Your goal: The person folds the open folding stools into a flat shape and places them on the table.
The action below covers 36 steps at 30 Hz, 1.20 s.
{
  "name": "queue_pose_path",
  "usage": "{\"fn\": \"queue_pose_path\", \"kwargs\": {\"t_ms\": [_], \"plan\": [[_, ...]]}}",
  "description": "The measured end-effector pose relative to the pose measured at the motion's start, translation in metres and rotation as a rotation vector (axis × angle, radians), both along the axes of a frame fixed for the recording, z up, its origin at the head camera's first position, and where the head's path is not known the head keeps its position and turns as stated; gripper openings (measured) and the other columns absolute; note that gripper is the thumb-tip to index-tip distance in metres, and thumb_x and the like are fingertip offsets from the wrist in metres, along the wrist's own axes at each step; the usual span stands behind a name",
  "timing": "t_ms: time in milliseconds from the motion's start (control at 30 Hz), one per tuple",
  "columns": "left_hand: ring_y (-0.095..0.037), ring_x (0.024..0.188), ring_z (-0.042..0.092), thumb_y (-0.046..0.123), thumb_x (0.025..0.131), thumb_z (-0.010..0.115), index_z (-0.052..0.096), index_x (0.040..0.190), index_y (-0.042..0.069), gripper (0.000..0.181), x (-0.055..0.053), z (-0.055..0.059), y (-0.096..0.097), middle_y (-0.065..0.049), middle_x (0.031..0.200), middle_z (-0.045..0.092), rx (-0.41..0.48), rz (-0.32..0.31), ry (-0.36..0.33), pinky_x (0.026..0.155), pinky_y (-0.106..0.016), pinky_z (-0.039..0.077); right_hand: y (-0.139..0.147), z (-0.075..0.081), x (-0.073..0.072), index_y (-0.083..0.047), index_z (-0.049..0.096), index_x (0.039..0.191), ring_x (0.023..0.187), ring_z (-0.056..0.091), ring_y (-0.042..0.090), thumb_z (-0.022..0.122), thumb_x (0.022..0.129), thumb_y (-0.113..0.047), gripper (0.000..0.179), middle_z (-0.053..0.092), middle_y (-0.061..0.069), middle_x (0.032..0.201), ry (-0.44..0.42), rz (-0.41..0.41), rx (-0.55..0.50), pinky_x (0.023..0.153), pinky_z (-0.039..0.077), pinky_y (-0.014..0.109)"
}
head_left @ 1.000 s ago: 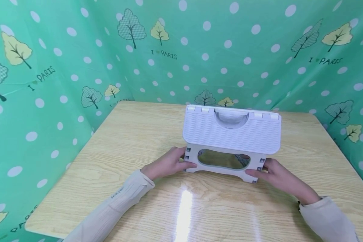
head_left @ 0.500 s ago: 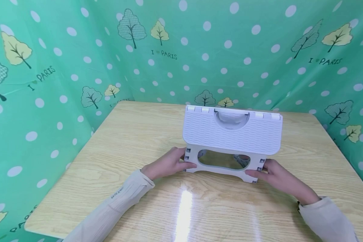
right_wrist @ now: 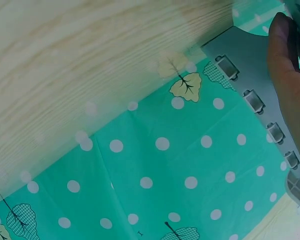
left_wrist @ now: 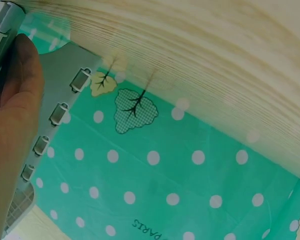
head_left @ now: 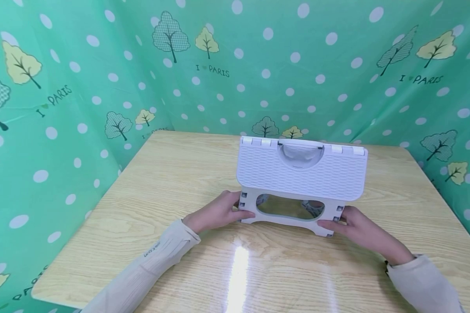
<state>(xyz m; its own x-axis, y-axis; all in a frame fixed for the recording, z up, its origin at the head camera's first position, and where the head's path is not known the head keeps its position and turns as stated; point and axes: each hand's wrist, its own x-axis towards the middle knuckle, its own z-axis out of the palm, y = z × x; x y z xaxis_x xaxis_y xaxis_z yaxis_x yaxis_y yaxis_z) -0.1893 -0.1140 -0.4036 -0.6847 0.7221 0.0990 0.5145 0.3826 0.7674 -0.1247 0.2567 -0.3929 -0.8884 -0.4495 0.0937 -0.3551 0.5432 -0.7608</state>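
Note:
A pale lilac-white plastic folding stool point(head_left: 297, 177) stands near the middle of the table, its textured top panel slanting down towards me. Below the panel, the front leg board has a long oval hole and an arched lower edge. My left hand point(head_left: 217, 212) grips that board's left edge, thumb on the front face and fingers behind. At the opposite edge my right hand point(head_left: 362, 228) holds the board the same way. In the left wrist view, hinge slots line the stool's grey leg side point(left_wrist: 65, 70) beside the left hand. The right wrist view has a matching leg side point(right_wrist: 240, 60).
The light wood-grain table point(head_left: 160, 174) reaches back to a green dotted curtain point(head_left: 266, 69), which hangs behind and along both sides. A bright light reflection point(head_left: 238, 278) lies on the tabletop in front of the stool.
The stool's top has spread slightly, its right end shifting a little to the right, and the handle strip at its ridge stands slightly higher. Both hands keep their places.

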Motion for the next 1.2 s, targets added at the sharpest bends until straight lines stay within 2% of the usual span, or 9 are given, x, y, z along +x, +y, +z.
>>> {"fn": "queue_pose_path", "kwargs": {"t_ms": [367, 833, 1033, 1200], "plan": [[-0.004, 0.099, 0.067, 0.029, 0.095, 0.070, 0.055, 0.139, 0.010, 0.050, -0.0002, -0.0001, 0.0000, -0.003, 0.120, 0.071, -0.003, -0.021, 0.026, 0.082, -0.024, 0.056, 0.0020, -0.0017, -0.0002, -0.007, 0.063, 0.121, 0.082, 0.063, 0.006, 0.062, 0.099, -0.014, 0.023, 0.069, -0.001, 0.106, 0.006, 0.026, -0.042, 0.064, 0.056, 0.030], [-0.003, 0.097, 0.067, 0.029, 0.095, 0.070, 0.054, 0.140, 0.011, 0.051, 0.0007, 0.0012, 0.0004, -0.003, 0.121, 0.070, -0.009, -0.020, 0.042, 0.080, -0.025, 0.056, 0.0004, -0.0015, -0.0003, -0.006, 0.064, 0.119, 0.080, 0.060, 0.007, 0.062, 0.100, -0.017, 0.022, 0.068, 0.000, 0.103, -0.023, 0.006, -0.026, 0.065, 0.054, 0.028], [-0.003, 0.096, 0.067, 0.029, 0.095, 0.070, 0.053, 0.141, 0.012, 0.051, 0.0007, 0.0002, -0.0003, -0.002, 0.121, 0.070, -0.012, -0.014, 0.040, 0.081, -0.024, 0.056, 0.0006, -0.0020, -0.0008, -0.006, 0.063, 0.117, 0.075, 0.059, 0.010, 0.061, 0.100, -0.014, 0.019, 0.067, 0.000, 0.095, -0.030, 0.033, -0.051, 0.062, 0.053, 0.030], [-0.004, 0.100, 0.067, 0.030, 0.096, 0.069, 0.052, 0.142, 0.012, 0.052, 0.0000, 0.0010, -0.0004, -0.004, 0.124, 0.069, -0.006, -0.025, 0.032, 0.083, -0.024, 0.055, 0.0008, -0.0016, -0.0009, -0.004, 0.062, 0.118, 0.075, 0.061, 0.013, 0.060, 0.100, -0.012, 0.019, 0.068, 0.000, 0.095, -0.032, 0.051, -0.069, 0.062, 0.054, 0.031]]}}
